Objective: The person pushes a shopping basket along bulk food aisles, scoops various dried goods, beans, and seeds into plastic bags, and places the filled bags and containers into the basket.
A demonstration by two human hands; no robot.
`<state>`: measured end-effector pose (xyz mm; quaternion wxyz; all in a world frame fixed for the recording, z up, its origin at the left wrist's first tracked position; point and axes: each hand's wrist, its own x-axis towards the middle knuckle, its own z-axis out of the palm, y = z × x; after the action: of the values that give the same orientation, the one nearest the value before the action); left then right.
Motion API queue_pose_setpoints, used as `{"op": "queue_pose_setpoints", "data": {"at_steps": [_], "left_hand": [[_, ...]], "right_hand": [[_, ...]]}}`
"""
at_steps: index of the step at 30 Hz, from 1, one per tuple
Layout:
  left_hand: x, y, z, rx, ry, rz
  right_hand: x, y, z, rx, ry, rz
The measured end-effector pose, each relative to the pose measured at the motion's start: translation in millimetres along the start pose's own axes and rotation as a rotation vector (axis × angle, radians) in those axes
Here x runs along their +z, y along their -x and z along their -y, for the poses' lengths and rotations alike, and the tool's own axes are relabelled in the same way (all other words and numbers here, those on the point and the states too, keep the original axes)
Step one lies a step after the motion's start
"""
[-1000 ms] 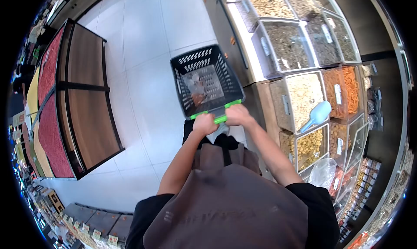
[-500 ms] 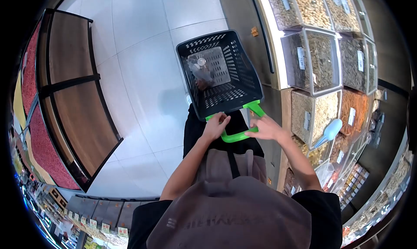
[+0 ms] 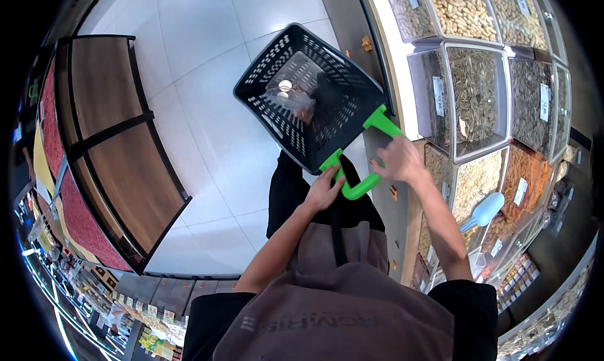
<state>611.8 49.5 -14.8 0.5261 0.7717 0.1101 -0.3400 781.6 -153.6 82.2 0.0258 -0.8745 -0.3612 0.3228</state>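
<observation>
Hands (image 3: 323, 192) at green handle (image 3: 363, 188), bag (image 3: 293, 104) in basket (image 3: 341, 78)

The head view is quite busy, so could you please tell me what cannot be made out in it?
In the head view:
Clear bag in the basket: contents too small to identify.
Right hand: blurred, so its contact with the green handle is uncertain.
Bin labels: print too small to read.
Feet: out of sight, apparently hidden by the basket.

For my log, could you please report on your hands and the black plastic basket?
Left hand at green plastic handle; right hand over it, blurred. Basket holds clear plastic bag. Grey counter close alongside.
</observation>
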Motion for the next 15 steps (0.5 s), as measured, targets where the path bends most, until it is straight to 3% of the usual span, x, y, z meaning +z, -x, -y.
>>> {"op": "queue_pose_setpoints", "data": {"at_steps": [2,8,14,15], "left_hand": [[3.2,-19.3,-8.5,0.008,0.006,0.0],[13.0,-51.0,-25.6,0.03,0.142,0.031],[9.3,-95.7,-25.2,0.084,0.556,0.021],[3.9,-103.2,-20.3,0.091,0.63,0.075]], "right_hand": [[-18.4,-14.7,-16.6,-0.111,0.111,-0.161],[-53.1,-54.4,-41.4,-0.114,-0.02,-0.272],[-42.5,-126.6,2.5,0.177,-0.068,-0.388],[-31.8,-145.0,15.2,0.238,-0.226,-0.277]]}}
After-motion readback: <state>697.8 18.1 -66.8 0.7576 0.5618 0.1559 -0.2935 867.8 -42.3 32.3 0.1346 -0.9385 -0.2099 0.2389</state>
